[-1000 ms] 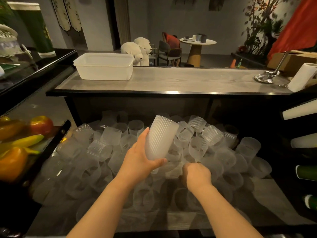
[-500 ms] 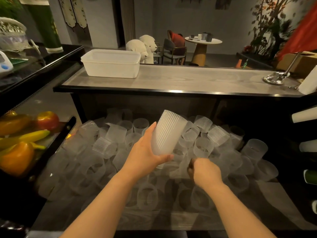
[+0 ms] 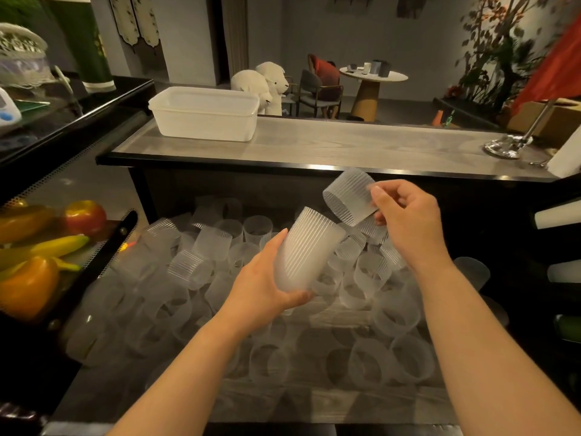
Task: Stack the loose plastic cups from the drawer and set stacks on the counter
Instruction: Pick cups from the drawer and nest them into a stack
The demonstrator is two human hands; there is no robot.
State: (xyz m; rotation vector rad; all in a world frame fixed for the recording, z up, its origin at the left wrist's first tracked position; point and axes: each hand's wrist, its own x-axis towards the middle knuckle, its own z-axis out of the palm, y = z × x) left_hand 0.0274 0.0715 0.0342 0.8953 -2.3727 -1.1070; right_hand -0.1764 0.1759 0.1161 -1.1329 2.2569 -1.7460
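Note:
My left hand (image 3: pixel 264 291) grips a stack of ribbed frosted cups (image 3: pixel 306 250), tilted with its closed end up and to the right. My right hand (image 3: pixel 405 221) pinches a single ribbed cup (image 3: pixel 349 196) by its base, held above the stack with its mouth turned down and left toward it. The two are close but apart. Below both hands the open drawer (image 3: pixel 330 401) holds several loose frosted cups (image 3: pixel 371 278) lying on their sides or upright. Beyond the drawer runs the grey wood-grain counter (image 3: pixel 345 146).
A white plastic tub (image 3: pixel 204 113) stands on the counter's left end; a metal stand (image 3: pixel 507 146) and a paper roll (image 3: pixel 566 158) are at its right end. A fruit display (image 3: pixel 34 247) flanks the drawer on the left; rolled cups on dark shelves are at the right.
My right hand rose out of the drawer with a single cup and now holds it above the stack. My left hand kept the stack nearly in place.

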